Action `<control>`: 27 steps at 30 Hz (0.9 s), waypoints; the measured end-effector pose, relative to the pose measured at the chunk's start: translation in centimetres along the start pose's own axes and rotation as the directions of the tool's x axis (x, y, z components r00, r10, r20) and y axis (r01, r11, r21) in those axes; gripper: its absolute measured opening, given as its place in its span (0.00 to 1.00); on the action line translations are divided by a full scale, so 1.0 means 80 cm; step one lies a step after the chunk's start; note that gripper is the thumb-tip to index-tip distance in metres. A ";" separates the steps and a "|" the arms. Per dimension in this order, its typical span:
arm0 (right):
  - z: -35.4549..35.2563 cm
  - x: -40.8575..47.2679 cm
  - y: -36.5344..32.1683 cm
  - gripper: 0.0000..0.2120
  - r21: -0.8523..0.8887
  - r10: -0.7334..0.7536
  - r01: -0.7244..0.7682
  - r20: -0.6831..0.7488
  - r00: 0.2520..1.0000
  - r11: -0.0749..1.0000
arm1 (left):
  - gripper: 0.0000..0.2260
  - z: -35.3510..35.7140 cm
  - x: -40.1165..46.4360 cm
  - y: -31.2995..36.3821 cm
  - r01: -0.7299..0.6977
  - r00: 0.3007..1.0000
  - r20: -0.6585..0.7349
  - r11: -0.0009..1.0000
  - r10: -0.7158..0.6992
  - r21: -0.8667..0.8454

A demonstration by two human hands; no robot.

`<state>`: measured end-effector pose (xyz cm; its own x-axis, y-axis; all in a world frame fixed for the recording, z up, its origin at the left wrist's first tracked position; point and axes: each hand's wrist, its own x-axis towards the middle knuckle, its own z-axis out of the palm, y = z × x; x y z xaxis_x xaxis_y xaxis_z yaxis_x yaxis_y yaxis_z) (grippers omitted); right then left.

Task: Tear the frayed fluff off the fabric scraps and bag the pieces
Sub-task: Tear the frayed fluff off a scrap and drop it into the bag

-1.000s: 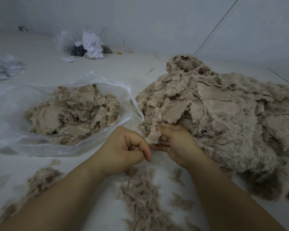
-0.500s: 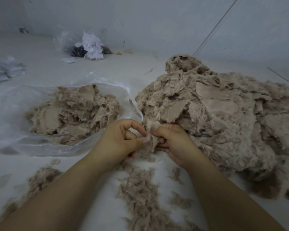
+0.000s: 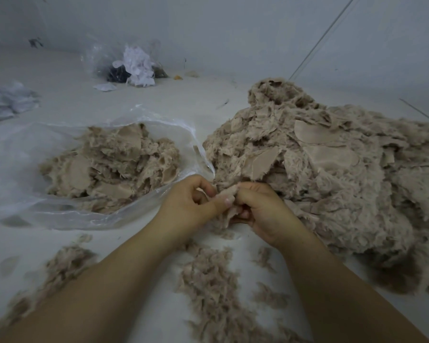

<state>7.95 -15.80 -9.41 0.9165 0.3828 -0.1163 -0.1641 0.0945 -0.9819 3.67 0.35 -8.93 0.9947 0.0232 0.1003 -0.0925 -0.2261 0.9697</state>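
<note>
Bag [image 3: 22, 154] of clear plastic lies far left on the floor, mouth open toward the hands, beige pieces [image 3: 109, 167] heaped inside. Loose fluff [image 3: 203, 273] is strewn on the floor between and beside the forearms. Left hand [image 3: 191, 206] pinches one scrap [image 3: 227, 194] between thumb and forefinger. Right hand [image 3: 260, 206], touching it, grips the same scrap with curled fingers. Big pile of scraps [image 3: 332, 174] sits right, just behind the right hand.

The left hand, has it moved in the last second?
Yes. The left hand has moved up toward the clear plastic bag edge and now pinches the scrap with the right hand.
</note>
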 end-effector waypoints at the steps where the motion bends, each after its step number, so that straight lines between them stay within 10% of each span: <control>1: 0.000 -0.001 0.000 0.08 -0.011 -0.003 0.003 0.005 1.000 1.000 | 0.12 0.003 -0.001 0.000 -0.007 1.000 0.018 0.999 0.007 0.043; 8: 0.000 0.004 0.001 0.18 0.118 0.044 -0.040 -0.029 0.999 0.992 | 0.16 -0.001 0.004 0.001 0.122 0.991 -0.016 0.958 -0.131 -0.260; 27: 0.000 0.000 0.002 0.13 0.080 0.032 -0.030 -0.028 0.999 0.996 | 0.13 -0.028 0.002 0.006 0.159 0.973 0.196 0.966 -0.118 -0.204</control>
<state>7.92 -15.80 -9.55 0.9205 0.3601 -0.1517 -0.2197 0.1562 -0.9630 3.71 2.42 -7.95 0.9881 -0.1412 -0.0609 0.0591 -0.0164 0.9981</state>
